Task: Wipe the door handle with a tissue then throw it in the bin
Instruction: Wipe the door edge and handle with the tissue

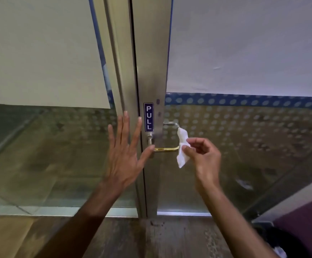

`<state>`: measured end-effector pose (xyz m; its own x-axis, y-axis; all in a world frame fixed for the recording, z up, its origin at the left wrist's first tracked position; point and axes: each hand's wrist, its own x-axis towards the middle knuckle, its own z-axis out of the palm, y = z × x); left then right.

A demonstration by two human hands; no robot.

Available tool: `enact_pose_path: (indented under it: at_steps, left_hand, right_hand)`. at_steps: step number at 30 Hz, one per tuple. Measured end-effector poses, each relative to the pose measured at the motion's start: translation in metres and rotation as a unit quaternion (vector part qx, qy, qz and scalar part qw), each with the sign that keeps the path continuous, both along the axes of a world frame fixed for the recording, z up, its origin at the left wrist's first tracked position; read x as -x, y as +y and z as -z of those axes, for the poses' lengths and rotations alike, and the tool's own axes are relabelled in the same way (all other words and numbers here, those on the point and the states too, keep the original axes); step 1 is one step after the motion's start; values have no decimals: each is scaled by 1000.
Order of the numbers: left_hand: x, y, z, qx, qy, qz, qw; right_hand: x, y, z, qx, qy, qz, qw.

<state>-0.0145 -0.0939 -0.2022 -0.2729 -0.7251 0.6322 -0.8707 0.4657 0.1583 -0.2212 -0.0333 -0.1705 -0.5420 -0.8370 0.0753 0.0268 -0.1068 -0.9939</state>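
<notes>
A metal loop door handle (167, 149), brass along its lower bar and silver on top, juts from the grey door frame below a blue PULL label (148, 117). My right hand (201, 155) pinches a white tissue (182, 148) between thumb and fingers. The tissue drapes over the handle's right vertical bar and hides it. My left hand (124, 149) is spread flat against the left door's frame, fingers apart, its thumb tip touching the handle's left end by the lock cylinder (150, 138).
Glass door panels with dotted frosting stand on both sides, white blinds above. A black bin (274, 241) with white scraps inside sits at the bottom right, beside a purple wall (304, 220). Wooden floor (170, 237) lies below the doors.
</notes>
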Motion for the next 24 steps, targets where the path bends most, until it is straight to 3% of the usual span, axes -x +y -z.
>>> enact_pose_path:
  at_steps: [3,5,7,9,11,13,16,20,24]
  left_hand:
    - [3,-32,-7,11,6,-6,1000]
    - [7,-46,-9,22,12,-18,1000]
    - [10,-54,-9,34,14,-21,999]
    - [14,-62,-5,40,13,-24,999]
    - [15,-67,-2,39,23,-26,999]
    - [14,-69,-2,42,36,-21,998]
    - [15,-77,3,39,50,-32,997]
    - [16,-87,5,40,39,-51,997]
    - [15,-97,5,46,23,-57,997]
  right_hand:
    - [-4,-35,-12,52,158,43,985]
    - [-6,-59,-21,98,278,58,954]
    - [-8,-85,-27,174,414,71,891]
    - [-9,-112,-28,269,528,78,802]
    - [-9,-134,-28,333,610,83,714]
    - [-7,-146,-28,353,665,68,655]
    - [-1,-160,-19,301,707,-1,640]
    - [-7,-154,-13,243,706,-64,662]
    - [4,-150,-6,213,767,-86,600]
